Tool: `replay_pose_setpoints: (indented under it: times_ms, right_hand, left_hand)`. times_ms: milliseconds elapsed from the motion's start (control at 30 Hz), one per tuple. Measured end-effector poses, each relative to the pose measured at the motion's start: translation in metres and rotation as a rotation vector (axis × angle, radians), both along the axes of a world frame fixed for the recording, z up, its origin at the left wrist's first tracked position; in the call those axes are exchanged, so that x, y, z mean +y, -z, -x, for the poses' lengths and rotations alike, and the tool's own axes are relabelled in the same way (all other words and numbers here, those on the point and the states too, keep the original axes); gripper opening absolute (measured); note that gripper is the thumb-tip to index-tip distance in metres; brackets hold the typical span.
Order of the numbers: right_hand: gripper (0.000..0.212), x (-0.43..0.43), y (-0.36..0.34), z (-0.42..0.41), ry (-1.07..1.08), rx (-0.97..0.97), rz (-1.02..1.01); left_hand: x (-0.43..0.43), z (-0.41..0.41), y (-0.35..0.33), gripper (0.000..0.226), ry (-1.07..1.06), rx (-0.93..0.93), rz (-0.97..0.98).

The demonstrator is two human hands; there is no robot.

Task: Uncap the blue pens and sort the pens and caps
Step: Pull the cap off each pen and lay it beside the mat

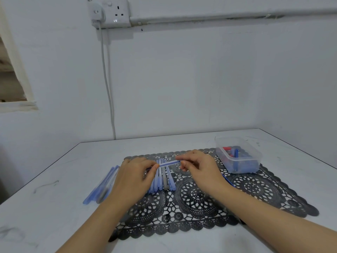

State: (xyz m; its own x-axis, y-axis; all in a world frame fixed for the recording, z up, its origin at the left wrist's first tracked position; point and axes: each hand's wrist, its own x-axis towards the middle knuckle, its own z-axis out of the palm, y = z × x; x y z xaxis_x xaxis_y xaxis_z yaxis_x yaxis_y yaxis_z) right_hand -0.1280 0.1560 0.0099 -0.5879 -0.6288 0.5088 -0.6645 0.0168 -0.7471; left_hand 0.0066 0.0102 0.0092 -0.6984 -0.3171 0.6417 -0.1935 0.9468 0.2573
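Both hands hold one blue pen (168, 163) level above the black lace mat (255, 187). My left hand (133, 177) pinches its left end, where the cap is hidden under my fingers. My right hand (197, 168) pinches the right end of the barrel. Under the held pen, a row of several blue pens (163, 181) lies side by side on the mat. A second group of several pens (102, 185) lies on the white table left of the mat, partly behind my left wrist.
A clear plastic tub (238, 157) with red and blue caps or pens inside stands at the mat's back right corner. A blue item (228, 180) lies on the mat beside my right wrist. The white table (54, 179) meets the wall behind; a cable (109, 92) hangs from a socket.
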Motion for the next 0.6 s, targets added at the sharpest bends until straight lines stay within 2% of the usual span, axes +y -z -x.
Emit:
replay_pose_setpoints:
  times_ms: [100,267,600]
  right_hand:
    - [0.024,0.0002,0.0001,-0.0003,-0.010,-0.008,0.011]
    - [0.024,0.0001,0.0017,0.0010,-0.017,-0.082,0.051]
    - [0.023,-0.0012,0.0035,0.0006,-0.137,-0.280,0.043]
  left_hand:
    - [0.0001,0.0000,0.0001,0.029,0.007,0.007,0.004]
    - [0.0012,-0.0005,0.0008,0.022,0.020,0.014,0.000]
    - [0.0025,0.0016,0.0009,0.037,0.049,-0.001,0.001]
